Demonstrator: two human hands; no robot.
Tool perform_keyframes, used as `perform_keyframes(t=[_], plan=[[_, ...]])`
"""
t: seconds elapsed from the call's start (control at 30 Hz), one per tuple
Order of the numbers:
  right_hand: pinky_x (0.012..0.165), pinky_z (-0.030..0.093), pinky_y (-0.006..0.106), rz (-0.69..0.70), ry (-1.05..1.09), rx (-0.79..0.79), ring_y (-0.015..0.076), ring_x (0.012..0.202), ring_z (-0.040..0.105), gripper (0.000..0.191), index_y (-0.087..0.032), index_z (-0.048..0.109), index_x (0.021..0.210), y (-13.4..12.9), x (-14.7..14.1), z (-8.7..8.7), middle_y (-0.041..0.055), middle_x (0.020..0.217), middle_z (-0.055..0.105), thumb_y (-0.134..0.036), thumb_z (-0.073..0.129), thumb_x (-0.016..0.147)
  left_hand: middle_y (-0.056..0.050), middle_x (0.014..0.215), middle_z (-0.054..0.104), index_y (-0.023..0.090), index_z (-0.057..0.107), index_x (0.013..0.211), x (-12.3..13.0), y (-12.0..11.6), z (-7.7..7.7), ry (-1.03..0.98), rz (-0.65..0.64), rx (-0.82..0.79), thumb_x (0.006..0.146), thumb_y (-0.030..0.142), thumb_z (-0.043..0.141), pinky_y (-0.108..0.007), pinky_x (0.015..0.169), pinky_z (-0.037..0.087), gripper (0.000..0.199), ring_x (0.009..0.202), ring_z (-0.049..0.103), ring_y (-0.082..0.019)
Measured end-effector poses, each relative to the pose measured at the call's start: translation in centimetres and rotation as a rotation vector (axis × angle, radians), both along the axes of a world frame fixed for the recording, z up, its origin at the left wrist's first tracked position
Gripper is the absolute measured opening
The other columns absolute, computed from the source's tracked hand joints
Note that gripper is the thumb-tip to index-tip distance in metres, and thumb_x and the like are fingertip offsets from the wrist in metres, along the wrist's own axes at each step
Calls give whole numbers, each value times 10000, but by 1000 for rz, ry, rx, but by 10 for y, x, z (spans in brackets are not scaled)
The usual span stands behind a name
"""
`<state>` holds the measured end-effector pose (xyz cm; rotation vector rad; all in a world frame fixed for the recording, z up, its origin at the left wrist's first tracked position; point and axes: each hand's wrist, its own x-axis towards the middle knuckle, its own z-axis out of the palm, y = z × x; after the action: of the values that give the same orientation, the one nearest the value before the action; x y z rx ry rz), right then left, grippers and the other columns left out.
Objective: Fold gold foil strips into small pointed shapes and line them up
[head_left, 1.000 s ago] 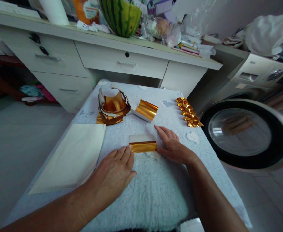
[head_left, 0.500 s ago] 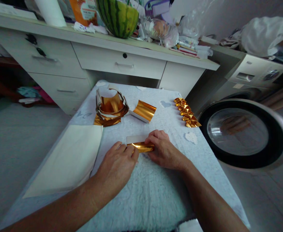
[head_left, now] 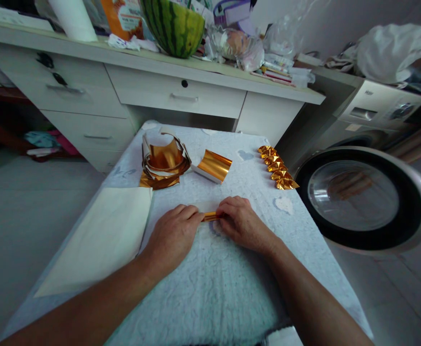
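Note:
A narrow folded strip of gold foil paper (head_left: 210, 216) lies between my two hands on the cloth-covered table. My left hand (head_left: 176, 233) is closed on its left end, and my right hand (head_left: 241, 222) pinches its right end. Behind them rests a curled gold sheet (head_left: 215, 166) with a pale underside. A loose stack of curved gold sheets (head_left: 165, 158) stands at the back left. Several folded gold pieces (head_left: 277, 167) form a row at the back right.
Pale paper (head_left: 102, 240) covers the table's left side. Beyond the table (head_left: 239, 288) stands a white drawer counter (head_left: 181, 91) with a cut watermelon (head_left: 174, 29) and clutter. A washing machine's open round door (head_left: 365, 199) is close to the table's right edge.
The gold paper between my hands has gone from a wider sheet with a pale flap showing to a thin strip. My left hand's fingers have closed in around its end.

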<state>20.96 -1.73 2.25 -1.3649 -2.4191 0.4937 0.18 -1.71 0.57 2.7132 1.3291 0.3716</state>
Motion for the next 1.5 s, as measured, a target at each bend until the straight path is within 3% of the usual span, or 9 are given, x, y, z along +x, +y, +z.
perform_keyframes(t=[0.13,0.3,0.43,0.53,0.63,0.77,1.07,1.33,1.5], plan=[[847,341,340,-50,26,36,200,929,503,184,-188,615,899,3,2,-6,37,961,609,-59,581,774,-43,875,658,169,671,927,-3,4,0,-43,10,14,892,61,486,-353,780,502,218,858,575,-209],[813,345,324,-89,81,102,196,897,486,158,-192,575,812,4,3,-7,27,898,586,-42,594,765,-74,991,633,200,721,918,-4,5,4,-114,90,167,875,90,541,-383,777,494,215,895,545,-238],[776,336,318,-81,120,151,193,851,469,177,-196,531,768,3,0,-7,10,827,558,-61,641,736,-50,823,562,204,730,866,-4,6,2,-135,113,218,887,123,532,-350,684,492,215,771,534,-211],[765,328,321,-66,152,194,194,848,464,195,-199,513,751,1,-3,-9,8,827,551,-90,674,731,-58,957,579,189,715,945,-5,8,-2,-256,101,229,886,100,501,-324,679,512,240,750,570,-170],[787,329,332,-52,181,253,197,875,469,192,-202,506,758,-1,-5,-11,13,861,562,-125,682,762,-63,1136,582,187,683,1007,-5,11,-4,-372,94,230,888,80,481,-327,759,536,257,822,620,-158],[820,335,340,-12,181,289,195,900,479,164,-199,505,778,-2,-7,-12,23,910,595,-130,650,812,-55,1112,605,178,650,1026,-4,13,-2,-452,59,155,901,82,468,-319,850,541,240,992,631,-187],[788,329,330,50,-39,129,193,872,480,145,-180,562,792,-3,-10,-9,36,865,597,-38,577,767,-74,1180,573,159,642,1052,-1,9,-4,-375,89,-56,879,72,452,-375,931,535,271,1059,617,-209],[831,363,317,76,73,-3,176,876,544,186,-179,610,839,-2,-7,-9,24,887,647,-11,574,768,-89,1113,584,162,666,999,-4,9,-6,-268,84,-38,869,137,520,-462,974,480,198,1061,568,-250],[833,380,306,83,158,-32,150,830,564,146,-189,604,820,-1,-4,-9,-1,860,659,-43,604,811,-70,1172,588,193,665,992,-2,7,-6,-334,-48,-70,801,79,563,-444,1019,437,245,1141,529,-245]])
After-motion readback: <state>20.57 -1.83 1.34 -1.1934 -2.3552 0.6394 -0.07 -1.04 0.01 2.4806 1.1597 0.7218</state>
